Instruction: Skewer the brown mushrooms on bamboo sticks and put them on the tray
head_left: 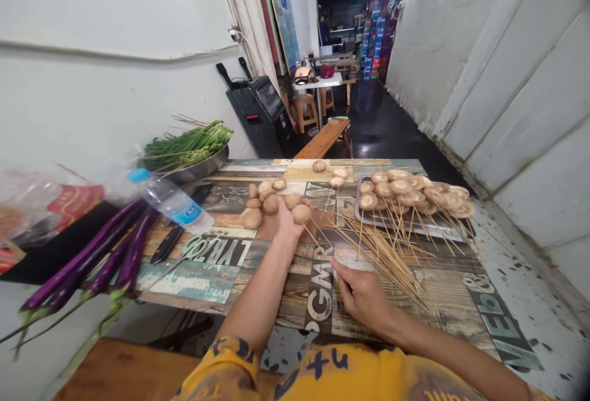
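My left hand (286, 224) is closed around a brown-capped mushroom (302, 214) at the middle of the table. Thin bamboo skewers (316, 236) run from that mushroom down toward my right hand (362, 287). The right thumb and fingers pinch a skewer near its lower end; the exact grip is partly hidden. Beside and beyond my left hand lies a group of loose mushrooms (252, 218). To the right is a spread pile of bare skewers (385, 253). Skewered mushrooms (401, 187) are heaped on a tray (358, 211) behind that pile.
Purple eggplants (87, 259) hang over the table's left edge. Near them are a water bottle (177, 204), a black-handled knife (166, 245) and scissors (188, 247). A metal bowl (203, 167) of greens stands at the back left. A few mushrooms (338, 181) lie at the far edge.
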A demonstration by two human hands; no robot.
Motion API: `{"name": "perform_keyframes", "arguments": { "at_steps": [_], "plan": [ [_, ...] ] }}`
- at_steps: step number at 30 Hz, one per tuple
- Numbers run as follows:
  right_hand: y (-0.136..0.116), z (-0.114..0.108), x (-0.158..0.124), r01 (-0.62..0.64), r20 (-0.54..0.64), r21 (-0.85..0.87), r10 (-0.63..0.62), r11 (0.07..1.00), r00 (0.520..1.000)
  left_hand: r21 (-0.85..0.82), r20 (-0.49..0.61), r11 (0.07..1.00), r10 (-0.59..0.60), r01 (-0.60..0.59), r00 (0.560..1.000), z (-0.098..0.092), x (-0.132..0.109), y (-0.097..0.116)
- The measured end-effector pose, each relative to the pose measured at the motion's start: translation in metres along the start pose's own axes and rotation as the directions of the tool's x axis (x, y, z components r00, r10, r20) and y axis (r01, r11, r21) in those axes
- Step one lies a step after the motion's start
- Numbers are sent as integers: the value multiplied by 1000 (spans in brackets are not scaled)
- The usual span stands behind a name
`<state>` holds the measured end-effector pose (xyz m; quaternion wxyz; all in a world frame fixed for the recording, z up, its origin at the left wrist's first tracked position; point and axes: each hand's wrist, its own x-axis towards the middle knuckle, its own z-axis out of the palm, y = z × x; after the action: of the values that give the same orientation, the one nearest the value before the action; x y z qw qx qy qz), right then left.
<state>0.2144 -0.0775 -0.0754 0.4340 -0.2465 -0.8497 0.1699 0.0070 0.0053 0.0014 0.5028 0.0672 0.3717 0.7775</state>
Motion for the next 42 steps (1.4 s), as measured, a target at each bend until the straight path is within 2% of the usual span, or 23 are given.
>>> {"name": "perform_keyframes", "arguments": {
  "at_steps": [9,17,30,42],
  "plan": [
    [2,2,-1,-20,15,-18,20,1000,1000,7,5,999,-46,46,999,0,-1,-4],
    [1,0,-1,-8,23,-28,9,1000,1000,-15,27,999,-47,48,999,-2,1,-3],
    [3,2,0,-6,9,-53,6,999,1000,47,46,998,-42,40,998,0,-2,-11],
    [3,3,-1,-33,44,-52,35,998,998,73,55,997,-26,22,998,-1,-3,-12]
  ]
}}
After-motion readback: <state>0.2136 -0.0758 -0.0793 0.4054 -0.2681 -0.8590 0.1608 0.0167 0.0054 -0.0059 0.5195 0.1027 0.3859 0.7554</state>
